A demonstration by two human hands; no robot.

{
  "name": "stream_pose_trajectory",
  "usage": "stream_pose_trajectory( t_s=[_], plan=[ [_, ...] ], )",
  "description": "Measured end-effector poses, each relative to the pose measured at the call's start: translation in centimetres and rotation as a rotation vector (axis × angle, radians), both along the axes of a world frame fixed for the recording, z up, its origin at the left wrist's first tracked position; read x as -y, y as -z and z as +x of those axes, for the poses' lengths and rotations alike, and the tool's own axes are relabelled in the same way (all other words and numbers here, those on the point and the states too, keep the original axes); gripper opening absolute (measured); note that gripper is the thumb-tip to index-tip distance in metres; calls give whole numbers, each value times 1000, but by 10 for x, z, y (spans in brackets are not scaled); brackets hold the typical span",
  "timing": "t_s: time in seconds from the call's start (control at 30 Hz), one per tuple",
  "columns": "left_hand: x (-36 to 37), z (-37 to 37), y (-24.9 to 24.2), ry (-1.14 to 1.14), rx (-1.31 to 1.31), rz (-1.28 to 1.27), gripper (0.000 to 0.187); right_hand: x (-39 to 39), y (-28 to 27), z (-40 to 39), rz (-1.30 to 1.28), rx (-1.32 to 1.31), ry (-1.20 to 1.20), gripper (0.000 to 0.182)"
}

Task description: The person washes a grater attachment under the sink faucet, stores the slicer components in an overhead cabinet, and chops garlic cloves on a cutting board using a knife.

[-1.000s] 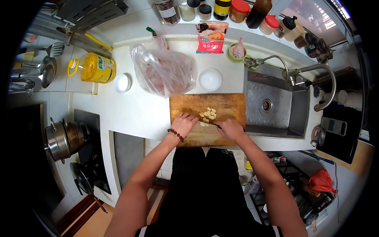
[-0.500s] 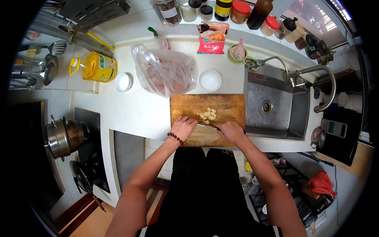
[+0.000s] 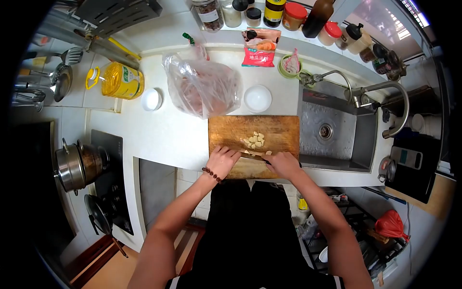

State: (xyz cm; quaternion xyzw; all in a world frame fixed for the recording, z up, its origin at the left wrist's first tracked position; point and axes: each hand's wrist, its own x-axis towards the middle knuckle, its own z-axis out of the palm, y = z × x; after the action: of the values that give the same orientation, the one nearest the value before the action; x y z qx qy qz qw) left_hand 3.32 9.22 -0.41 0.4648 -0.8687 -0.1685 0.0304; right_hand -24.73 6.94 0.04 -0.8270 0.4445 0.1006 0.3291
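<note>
A wooden cutting board lies at the counter's front edge. Peeled garlic cloves are heaped near its middle, and a few pale pieces sit along the blade. My right hand is closed around the dark handle of a knife, whose blade lies low across the board, pointing left. With a beaded bracelet at its wrist, my left hand has its fingers together at the blade's far end. Exactly how those fingertips meet the blade is too small to tell.
Behind the board are a plastic bag of pinkish contents and a white bowl. A smaller white bowl and an oil jug stand left. The sink adjoins the board's right side. Pots stand far left.
Both hands and the knife have shifted slightly toward my body, away from the garlic heap. A few garlic pieces now lie apart from the heap, along the blade.
</note>
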Motion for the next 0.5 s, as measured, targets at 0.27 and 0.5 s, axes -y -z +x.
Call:
stream_pose_trajectory(
  t_s=[0.27,0.5],
  plan=[
    [-6,3,40,-43,-50,-77,22,6,21,4,8,-76,-40,30],
    [-7,5,4,-42,-67,-118,21,8,-6,6,-1,-2,-41,26]
  ],
)
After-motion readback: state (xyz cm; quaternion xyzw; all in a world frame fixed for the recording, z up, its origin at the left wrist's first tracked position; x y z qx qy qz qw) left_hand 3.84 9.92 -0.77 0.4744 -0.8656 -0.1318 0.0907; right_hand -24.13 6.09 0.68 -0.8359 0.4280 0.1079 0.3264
